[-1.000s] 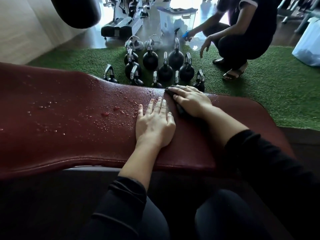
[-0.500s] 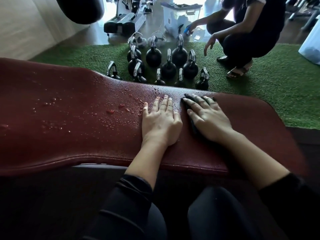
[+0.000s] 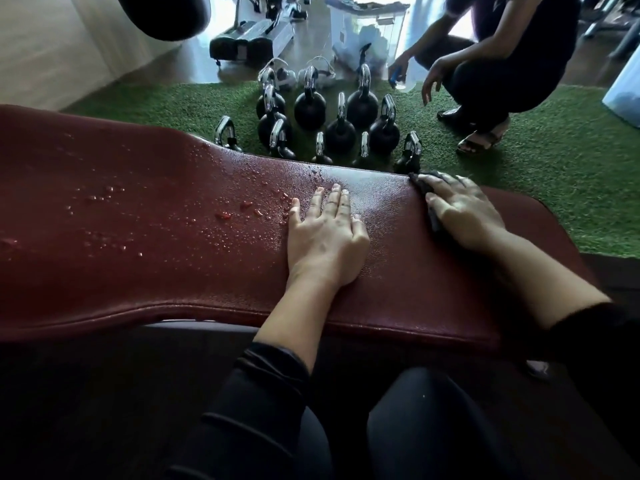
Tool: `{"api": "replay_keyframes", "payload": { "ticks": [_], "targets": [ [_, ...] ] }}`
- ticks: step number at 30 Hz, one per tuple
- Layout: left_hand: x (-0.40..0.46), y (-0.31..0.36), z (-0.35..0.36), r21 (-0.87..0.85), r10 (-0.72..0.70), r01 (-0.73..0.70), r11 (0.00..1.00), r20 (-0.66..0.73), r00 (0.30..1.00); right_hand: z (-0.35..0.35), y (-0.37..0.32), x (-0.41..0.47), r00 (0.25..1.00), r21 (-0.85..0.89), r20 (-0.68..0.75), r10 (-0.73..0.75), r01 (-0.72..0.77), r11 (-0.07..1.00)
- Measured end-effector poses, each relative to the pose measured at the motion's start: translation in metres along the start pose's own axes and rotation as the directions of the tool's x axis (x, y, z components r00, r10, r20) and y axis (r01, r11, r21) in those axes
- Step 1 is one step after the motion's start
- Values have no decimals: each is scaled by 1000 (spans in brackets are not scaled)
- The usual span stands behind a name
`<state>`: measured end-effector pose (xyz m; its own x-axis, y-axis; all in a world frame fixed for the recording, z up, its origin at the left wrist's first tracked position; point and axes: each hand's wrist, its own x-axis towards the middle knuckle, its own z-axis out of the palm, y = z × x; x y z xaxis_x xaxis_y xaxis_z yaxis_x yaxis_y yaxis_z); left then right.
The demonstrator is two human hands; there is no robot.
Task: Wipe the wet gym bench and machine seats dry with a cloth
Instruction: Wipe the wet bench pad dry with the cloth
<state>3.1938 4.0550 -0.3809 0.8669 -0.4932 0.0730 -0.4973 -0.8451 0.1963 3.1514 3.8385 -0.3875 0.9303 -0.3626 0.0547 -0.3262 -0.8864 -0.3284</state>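
- On the near half of the bench point(image 3: 138, 271), the left hand point(image 3: 327, 242) lay flat, fingers straight, holding nothing, where it had been a second before.
- Right of that hand, the right hand point(image 3: 464, 213) pressed the dark cloth point(image 3: 420, 178) with spread fingers, having slid rightward along the bench's far edge.
- Left of the left hand, droplets point(image 3: 225, 214) remained, so most wiping was probably undone.
- Beyond the bench stood kettlebells point(image 3: 341, 128).

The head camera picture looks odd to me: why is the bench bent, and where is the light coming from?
Head view: the wide-angle lens bows the red bench into a curve; bright light from the far windows blows out the background and glints on the water droplets and kettlebells; the foreground below the bench is deep in shadow; the right hand on the cloth looks slightly blurred.
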Motion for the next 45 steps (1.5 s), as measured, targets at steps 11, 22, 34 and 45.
{"api": "replay_keyframes", "payload": {
  "ticks": [11, 22, 34, 45],
  "targets": [
    [0, 1, -1, -7, -12, 11, 1000, -13, 1000, 21, -80, 56, 992, -17, 47, -114, 115, 993],
    [-1, 1, -2, -6, 7, -7, 1000, 2, 1000, 11, -38, 1, 1000, -21, -12, 8, -8, 1000],
    [-17, -91, -56, 10, -9, 10, 1000, -72, 997, 29, -94, -28, 997, -51, -10, -70, 70, 996],
    [-14, -150, -58, 175, -234, 224, 959, 38, 972, 33, -111, 14, 997, -63, -12, -80, 79, 995]
  ]
}}
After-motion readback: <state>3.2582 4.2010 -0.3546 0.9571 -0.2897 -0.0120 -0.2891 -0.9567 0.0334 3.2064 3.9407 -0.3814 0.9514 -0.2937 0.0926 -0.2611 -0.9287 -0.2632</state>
